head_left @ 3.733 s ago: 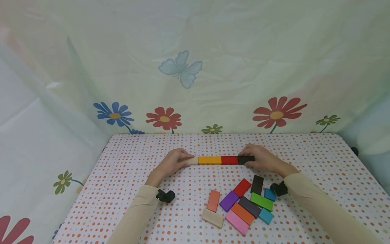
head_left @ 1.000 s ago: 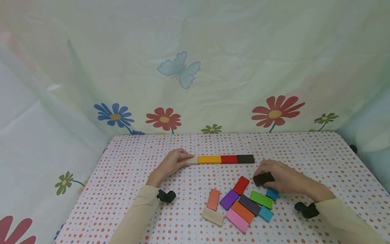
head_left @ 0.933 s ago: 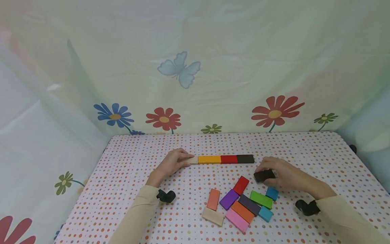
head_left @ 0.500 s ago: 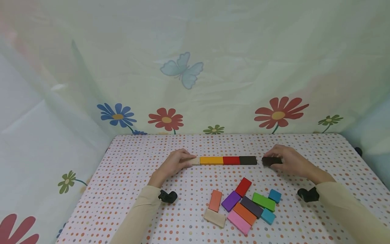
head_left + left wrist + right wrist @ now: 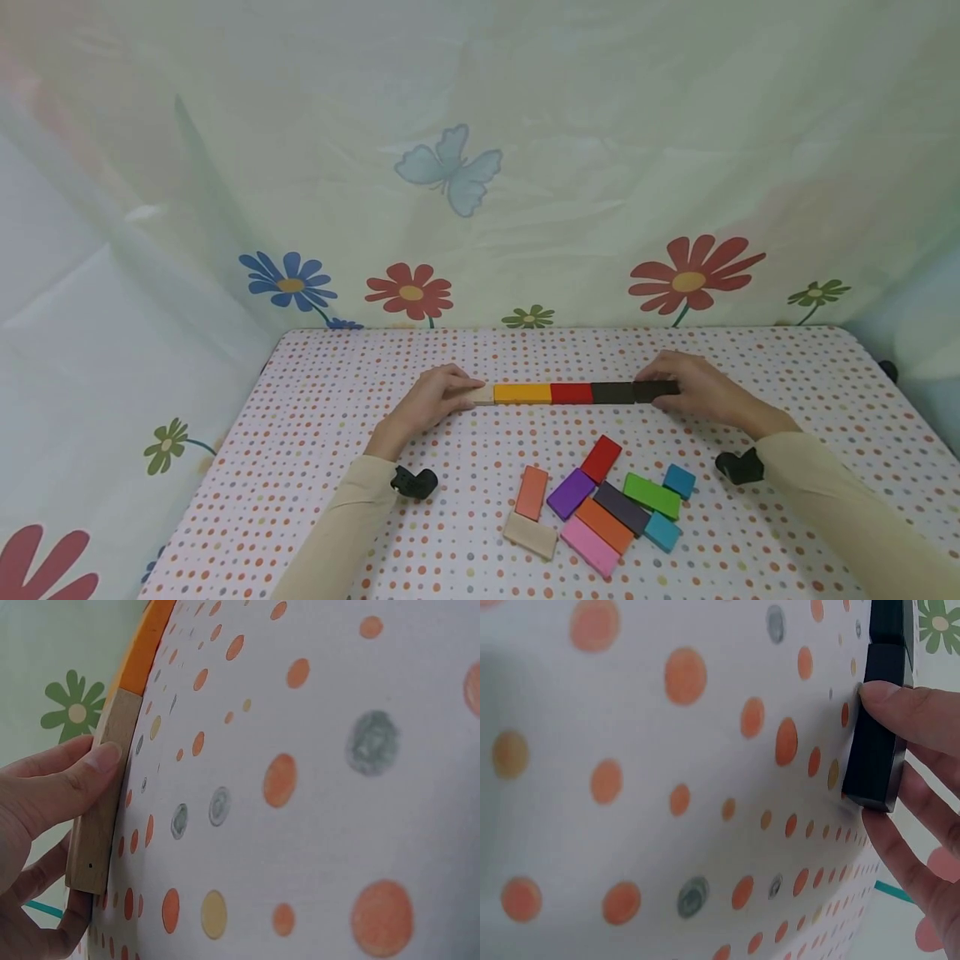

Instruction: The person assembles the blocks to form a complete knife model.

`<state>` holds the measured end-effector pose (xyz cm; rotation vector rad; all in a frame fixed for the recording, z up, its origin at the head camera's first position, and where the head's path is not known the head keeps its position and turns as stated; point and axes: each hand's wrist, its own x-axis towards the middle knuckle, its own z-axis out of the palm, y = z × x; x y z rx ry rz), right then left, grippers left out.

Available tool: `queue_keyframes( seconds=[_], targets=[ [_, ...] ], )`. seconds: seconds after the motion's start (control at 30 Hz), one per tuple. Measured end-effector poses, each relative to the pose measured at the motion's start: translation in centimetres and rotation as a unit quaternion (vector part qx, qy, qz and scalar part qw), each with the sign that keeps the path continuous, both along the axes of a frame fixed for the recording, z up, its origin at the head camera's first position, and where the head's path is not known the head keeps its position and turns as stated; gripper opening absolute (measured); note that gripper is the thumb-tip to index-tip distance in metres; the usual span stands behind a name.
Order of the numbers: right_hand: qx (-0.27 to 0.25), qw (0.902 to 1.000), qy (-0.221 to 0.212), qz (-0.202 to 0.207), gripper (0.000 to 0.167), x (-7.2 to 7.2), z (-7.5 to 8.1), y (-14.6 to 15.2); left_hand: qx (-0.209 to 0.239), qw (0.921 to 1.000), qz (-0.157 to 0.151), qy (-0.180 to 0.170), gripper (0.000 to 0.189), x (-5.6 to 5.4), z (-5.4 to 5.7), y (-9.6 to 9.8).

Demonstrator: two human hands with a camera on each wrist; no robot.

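Observation:
My left hand (image 5: 429,404) pinches a plain wooden block (image 5: 106,787) at the left end of a straight row of blocks. Rightward along that row come a yellow stretch (image 5: 522,394), a red block (image 5: 572,393) and a dark block (image 5: 612,393). At the right end my right hand (image 5: 696,390) holds a black block (image 5: 877,750) between thumb and fingers. Its inner end meets the dark block, and one fingertip lies at its outer end in the right wrist view. The left hand's fingers partly cover the wooden block in the head view.
Nearer me lies a cluster of loose blocks: red (image 5: 602,458), purple (image 5: 571,493), green (image 5: 652,496), dark grey (image 5: 622,508), orange (image 5: 603,525), pink (image 5: 591,547), salmon (image 5: 532,492), plain wood (image 5: 529,535) and two blue ones (image 5: 679,482). A dotted cloth (image 5: 337,367) covers the table; a printed curtain hangs behind.
After letting go of the dark block in the row, my right hand took a black block from the cluster and brought it to the row's right end. My left hand stayed at the wooden block.

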<state>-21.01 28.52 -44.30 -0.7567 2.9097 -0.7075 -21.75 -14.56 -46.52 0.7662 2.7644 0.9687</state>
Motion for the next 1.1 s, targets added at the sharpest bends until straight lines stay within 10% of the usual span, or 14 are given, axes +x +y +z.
queue_keyframes(
  seconds=[0.5, 0.8, 1.1],
  targets=[
    [0.017, 0.9995, 0.026, 0.0, 0.044, 0.5, 0.2, -1.4, 0.01, 0.9999, -0.011, 0.006, 0.035, -0.2, -0.3, -0.3],
    [0.015, 0.9928, 0.066, 0.099, 0.044, 3.5, 3.1, -5.7, 0.01, 0.9998, -0.011, 0.009, 0.035, -0.2, -0.2, -0.3],
    [0.054, 0.9837, -0.009, 0.171, 0.034, 5.7, 3.9, -8.9, 0.003, 0.9999, -0.011, 0.009, 0.035, -0.1, 0.0, -0.2]
  ],
)
